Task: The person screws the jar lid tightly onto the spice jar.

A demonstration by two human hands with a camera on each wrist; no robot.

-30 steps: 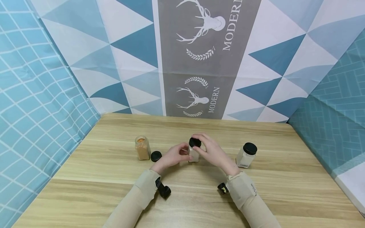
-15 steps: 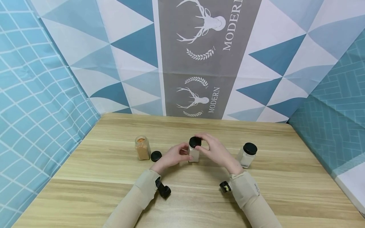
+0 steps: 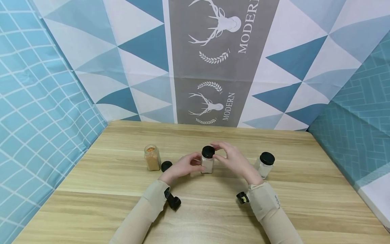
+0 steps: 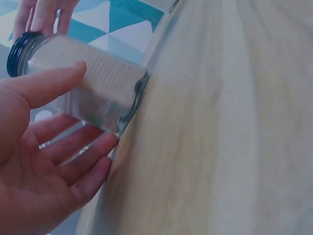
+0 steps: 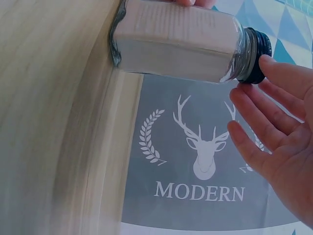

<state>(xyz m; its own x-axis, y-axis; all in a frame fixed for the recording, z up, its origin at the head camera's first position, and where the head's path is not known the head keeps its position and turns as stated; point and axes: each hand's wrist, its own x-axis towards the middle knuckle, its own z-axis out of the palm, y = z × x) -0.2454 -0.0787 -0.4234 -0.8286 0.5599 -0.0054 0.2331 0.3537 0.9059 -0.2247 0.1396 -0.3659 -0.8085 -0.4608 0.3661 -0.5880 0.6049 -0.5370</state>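
Note:
A square glass jar (image 3: 208,164) with pale powder and a black lid (image 3: 208,151) stands upright mid-table. My left hand (image 3: 186,165) holds its body, the thumb across one face and the fingers on the opposite side, clearest in the left wrist view. At the right of the lid, my right hand (image 3: 233,161) has its thumb and fingertips on the rim; the right wrist view shows the thumb against the lid's edge and fingers (image 5: 249,103) under it. The lid sits on the jar's neck.
An uncapped jar of orange-brown powder (image 3: 153,160) stands at the left, a loose black lid (image 3: 166,166) beside it, partly behind my left wrist. Another black-lidded jar (image 3: 265,165) stands at the right, partly hidden by my right hand. Patterned cloth (image 3: 210,67) hangs behind the wooden table (image 3: 122,139).
My right hand has turned and shifted rightward around the lid, from over its top to its right edge. The left hand and jar have stayed nearly still.

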